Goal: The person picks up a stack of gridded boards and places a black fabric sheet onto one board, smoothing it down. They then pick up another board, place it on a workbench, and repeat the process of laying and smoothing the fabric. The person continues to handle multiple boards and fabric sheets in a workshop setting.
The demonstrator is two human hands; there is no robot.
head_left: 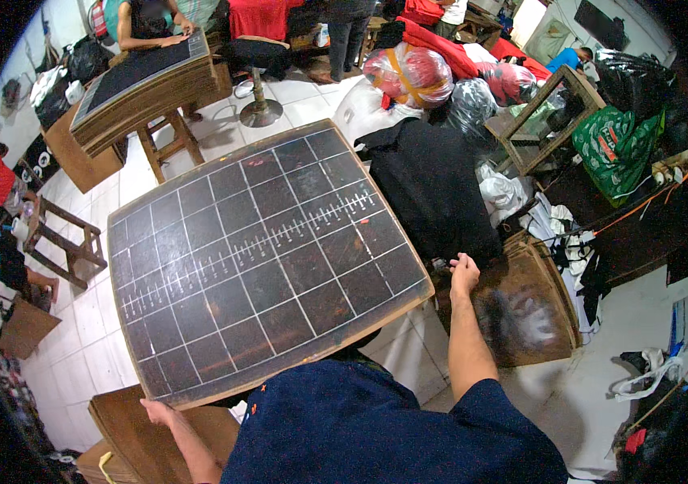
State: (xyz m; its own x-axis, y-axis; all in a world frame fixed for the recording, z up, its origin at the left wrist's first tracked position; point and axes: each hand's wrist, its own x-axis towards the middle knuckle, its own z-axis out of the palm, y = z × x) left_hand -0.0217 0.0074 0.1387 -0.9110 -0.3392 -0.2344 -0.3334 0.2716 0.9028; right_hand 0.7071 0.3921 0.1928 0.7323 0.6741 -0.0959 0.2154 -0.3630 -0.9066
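Note:
A large dark board [235, 315] with a white grid and a row of ruler marks lies in front of me, slightly turned. At its near left corner my left hand [158, 411] is closed on the edge. My right hand [464, 277] is off the board's right edge, its fingers curled inward; whether anything is between them I cannot make out. Just beyond that hand, a black cloth [433, 185] hangs in a heap beside the board. Below the hand stands a brown sheet stack [525, 310] with a whitish smear on top.
Brown panels [102, 411] stand by my left forearm. Ahead, a person leans over another gridded board stack [150, 89] on a wooden stool [170, 149]. Wrapped bundles [408, 77], a wooden frame [550, 121] and a green bag [614, 153] crowd the right side. Another stool [70, 242] stands left.

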